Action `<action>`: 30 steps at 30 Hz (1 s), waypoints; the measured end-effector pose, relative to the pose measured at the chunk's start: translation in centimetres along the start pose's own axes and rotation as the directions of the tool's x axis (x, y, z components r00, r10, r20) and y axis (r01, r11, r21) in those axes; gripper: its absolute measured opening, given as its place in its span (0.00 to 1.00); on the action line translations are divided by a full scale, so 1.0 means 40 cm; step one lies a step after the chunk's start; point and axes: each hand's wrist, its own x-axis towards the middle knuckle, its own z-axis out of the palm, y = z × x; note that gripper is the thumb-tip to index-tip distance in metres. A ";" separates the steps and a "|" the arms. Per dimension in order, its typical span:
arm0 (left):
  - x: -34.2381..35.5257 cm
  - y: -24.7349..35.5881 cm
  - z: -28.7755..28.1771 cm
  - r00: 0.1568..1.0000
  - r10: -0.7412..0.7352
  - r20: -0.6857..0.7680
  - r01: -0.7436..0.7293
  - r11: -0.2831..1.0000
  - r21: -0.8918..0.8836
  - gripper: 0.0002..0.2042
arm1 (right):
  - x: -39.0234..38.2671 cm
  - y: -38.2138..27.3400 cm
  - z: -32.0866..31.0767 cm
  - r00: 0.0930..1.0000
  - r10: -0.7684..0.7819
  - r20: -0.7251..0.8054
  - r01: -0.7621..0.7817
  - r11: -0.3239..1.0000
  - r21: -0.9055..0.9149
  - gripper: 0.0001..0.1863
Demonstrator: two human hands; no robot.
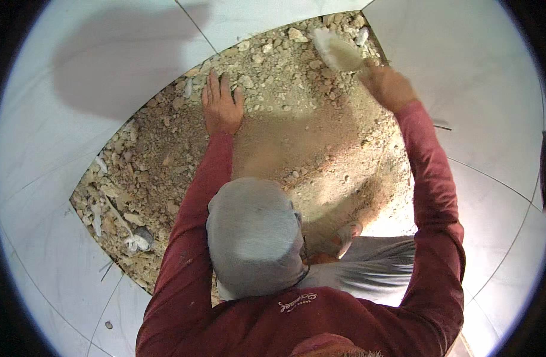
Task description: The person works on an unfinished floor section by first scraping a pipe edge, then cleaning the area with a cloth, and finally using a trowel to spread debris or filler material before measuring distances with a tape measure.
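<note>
My right hand (389, 86) grips a trowel (339, 52) at the far right of a patch of bare, stony soil (285, 140). The trowel's pale, dusty blade points left, and its handle is mostly hidden in my fist. Both the hand and the blade are slightly blurred. Toward the far left of the patch, my left hand (223, 107) rests palm down on the rubble with its fingers spread, holding nothing. Loose stones (258, 56) lie beyond and between the two hands, close to the far tile edge.
Pale marbled floor tiles (487, 53) border the soil. My bent knee (255, 232) in grey trousers and my foot (347, 235) are over the near part. White scraps (137, 240) lie among rubble at the left. A dark object (545, 169) is at the right rim.
</note>
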 end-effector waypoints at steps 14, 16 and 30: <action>0.006 -0.007 0.007 0.999 -0.042 -0.031 0.043 0.998 0.042 0.30 | -0.018 -0.131 -0.030 0.966 -0.076 -0.246 -0.026 0.921 -0.389 0.15; 0.007 -0.002 0.006 0.997 -0.072 0.009 0.072 0.997 0.038 0.29 | -0.058 -0.164 -0.018 0.971 -0.092 -0.220 0.010 0.937 -0.350 0.14; 0.002 -0.005 0.010 0.997 -0.045 -0.054 0.046 0.999 0.013 0.29 | -0.028 -0.127 -0.032 0.953 -0.049 -0.298 -0.117 0.849 -0.516 0.19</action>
